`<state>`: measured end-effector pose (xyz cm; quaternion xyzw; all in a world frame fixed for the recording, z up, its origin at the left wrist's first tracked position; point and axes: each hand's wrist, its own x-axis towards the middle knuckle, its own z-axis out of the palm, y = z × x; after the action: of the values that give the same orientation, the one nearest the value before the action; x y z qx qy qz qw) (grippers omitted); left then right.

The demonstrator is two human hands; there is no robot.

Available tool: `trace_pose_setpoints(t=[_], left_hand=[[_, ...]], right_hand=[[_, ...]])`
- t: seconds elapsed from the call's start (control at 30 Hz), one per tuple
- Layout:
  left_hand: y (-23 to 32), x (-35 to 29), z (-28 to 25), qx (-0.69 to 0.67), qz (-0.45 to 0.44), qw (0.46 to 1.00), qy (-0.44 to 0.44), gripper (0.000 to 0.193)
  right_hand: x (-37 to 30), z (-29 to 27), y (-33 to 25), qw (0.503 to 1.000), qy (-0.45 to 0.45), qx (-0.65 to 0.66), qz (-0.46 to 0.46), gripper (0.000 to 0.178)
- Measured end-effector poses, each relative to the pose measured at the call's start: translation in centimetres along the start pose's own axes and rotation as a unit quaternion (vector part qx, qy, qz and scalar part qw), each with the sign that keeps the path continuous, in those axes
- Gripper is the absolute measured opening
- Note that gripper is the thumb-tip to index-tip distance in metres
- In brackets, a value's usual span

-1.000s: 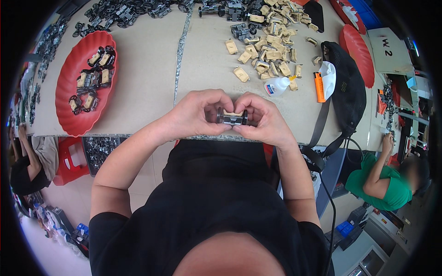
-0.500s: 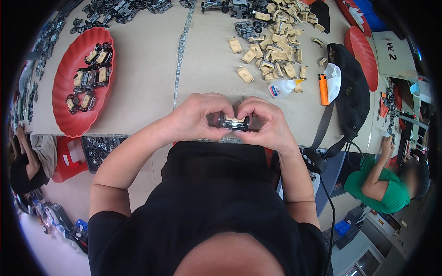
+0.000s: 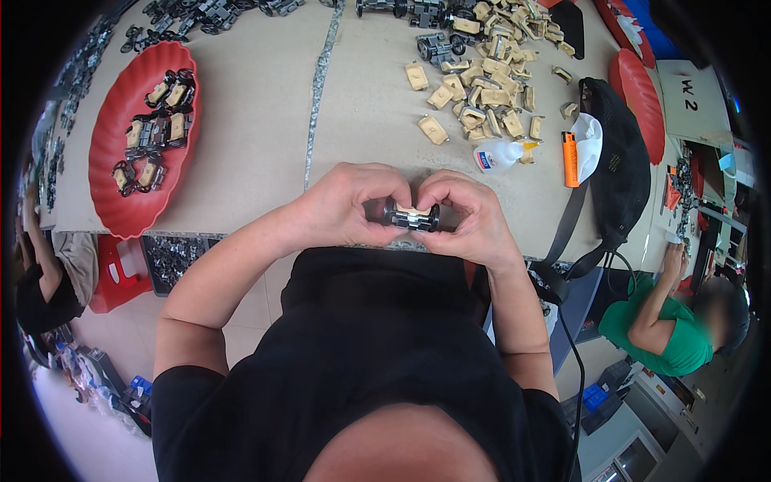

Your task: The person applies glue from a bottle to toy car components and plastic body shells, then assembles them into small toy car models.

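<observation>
Between my two hands, at the table's near edge, is a small toy vehicle chassis [image 3: 413, 218] with black wheels, silvery-grey parts and a tan piece along its upper side. My left hand [image 3: 365, 205] pinches its left end between thumb and fingers. At the other end, my right hand [image 3: 466, 213] grips it the same way, the thumbs and fingertips of both hands almost meeting. Fingers hide part of it. Beyond my right hand lie a white squeeze bottle with a yellow tip [image 3: 499, 156] and a loose pile of tan plastic pieces [image 3: 494, 96].
A red scalloped tray [image 3: 108, 193] at the left holds several chassis with tan pieces. Dark chassis [image 3: 217, 14] are heaped along the far side. Right of the bottle are an orange lighter [image 3: 570, 159] and a black bag [image 3: 622, 161]. A person in green [image 3: 666, 333] sits at the right.
The view has shifted slightly, so the things on the table appear a little displaced. Both hands keep hold of the chassis in nearly the same place.
</observation>
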<state>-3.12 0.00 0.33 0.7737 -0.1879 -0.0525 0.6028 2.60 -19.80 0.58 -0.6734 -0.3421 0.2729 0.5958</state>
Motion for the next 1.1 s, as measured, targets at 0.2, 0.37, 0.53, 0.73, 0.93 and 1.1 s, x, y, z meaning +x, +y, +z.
trace_pose_setpoints(t=[0.2,0.37,0.53,0.73,0.93,1.1], left_hand=[[1.2,-2.4,-2.2,0.021,-0.1,0.992,0.071,0.025],[3.0,-7.0,-8.6,0.281,-0.053,0.879,0.381,0.028],[2.7,-12.0,-13.7,0.483,-0.167,0.726,0.46,0.029],[3.5,-5.3,-10.7,0.526,0.005,0.763,0.375,0.023],[-0.4,5.6,-3.8,0.405,0.074,0.891,0.194,0.027],[-2.2,8.9,-4.8,0.405,0.077,0.909,0.061,0.026]], right_hand=[[-0.4,1.6,0.1,0.99,0.127,0.062,0.001,0.036],[-3.2,0.3,1.0,0.964,0.261,0.004,-0.048,0.023],[-2.8,-0.2,0.9,0.938,0.342,0.025,-0.051,0.012],[-2.5,-1.3,1.7,0.881,0.459,-0.052,-0.104,0.022],[-1.3,-1.2,1.6,0.878,0.448,-0.148,-0.082,0.038],[-1.1,-1.1,1.7,0.893,0.419,-0.162,-0.03,0.038]])
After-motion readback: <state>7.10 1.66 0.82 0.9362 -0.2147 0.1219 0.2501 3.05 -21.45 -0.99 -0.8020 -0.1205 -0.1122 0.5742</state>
